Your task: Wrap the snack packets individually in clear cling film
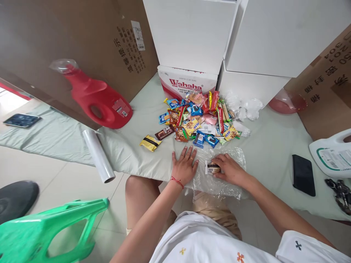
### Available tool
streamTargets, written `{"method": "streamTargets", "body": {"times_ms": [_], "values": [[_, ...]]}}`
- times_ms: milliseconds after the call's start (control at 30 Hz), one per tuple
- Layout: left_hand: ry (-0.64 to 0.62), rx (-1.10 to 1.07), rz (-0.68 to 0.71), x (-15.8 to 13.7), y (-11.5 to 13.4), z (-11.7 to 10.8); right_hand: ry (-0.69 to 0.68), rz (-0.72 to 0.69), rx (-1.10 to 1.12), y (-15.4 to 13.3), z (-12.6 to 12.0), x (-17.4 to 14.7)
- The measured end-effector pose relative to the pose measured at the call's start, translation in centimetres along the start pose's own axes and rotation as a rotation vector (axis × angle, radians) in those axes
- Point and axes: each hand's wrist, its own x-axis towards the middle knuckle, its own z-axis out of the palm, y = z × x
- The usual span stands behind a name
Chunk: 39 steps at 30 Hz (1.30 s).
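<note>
The small snack packet (pixel 211 167) lies flat under the right hand (pixel 229 168), its label end sticking out toward the left hand (pixel 183 167). The right thumb and fingers are drawn in around the packet's right end, thumb at the near side and fingertips at the far side, with only a narrow gap for it between them. The left hand is spread wide, palm down and holding nothing, its thumb side at the edge of the crinkled clear plastic (pixel 233 184). That plastic lies beneath the packet and droops over the table's near edge, just in front of the person's lap. Directly beyond the hands sits the snack pile (pixel 192 126), hemming in the far side, with a yellow packet (pixel 150 143) apart at its left. Behind the pile stands a red-and-white box (pixel 189 82). To the right, a stretch of tablecloth (pixel 271 157) runs between the plastic and a black phone (pixel 304 175); to the left, cloth reaches toward a plastic roll (pixel 98 156) lying across the near edge.
</note>
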Motion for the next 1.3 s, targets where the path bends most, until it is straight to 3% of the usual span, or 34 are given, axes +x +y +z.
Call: {"method": "streamTargets", "body": {"times_ms": [100,233,367,500,633,700,767,867,967,1100,1300], "values": [[0.002,-0.001,0.0,0.0,0.0,0.0,0.088,0.092,0.091,0.4,-1.3,2.4],[-0.001,0.007,-0.002,0.0,0.0,-0.1,0.29,0.32,-0.012,-0.3,-2.8,8.7],[0.0,0.004,-0.004,0.0,0.0,-0.1,0.244,0.393,-0.137,-1.6,-3.2,13.2],[0.012,-0.002,-0.003,-0.1,-0.1,0.1,0.226,0.407,-0.165,-1.0,-3.4,13.0],[0.008,-0.018,-0.001,-0.1,-0.2,0.1,0.322,0.52,-0.199,0.7,-4.5,10.6],[0.004,-0.018,-0.002,-0.1,-0.1,0.0,0.403,0.457,-0.226,0.7,-5.1,10.2],[-0.002,-0.01,-0.005,0.0,-0.1,0.0,0.439,0.253,-0.259,0.0,-5.9,10.8],[-0.009,0.004,-0.012,0.0,0.0,0.0,0.35,-0.095,-0.334,-2.0,-7.0,13.7],[-0.002,0.009,-0.011,-0.1,0.0,0.0,0.22,-0.221,-0.418,-4.0,-7.9,16.4],[0.015,-0.004,-0.008,-0.1,-0.1,0.2,0.151,-0.24,-0.429,-6.5,-7.5,17.1],[-0.023,-0.019,-0.014,0.1,-0.1,0.0,0.114,0.096,-0.293,-8.9,-3.8,17.2]]}}
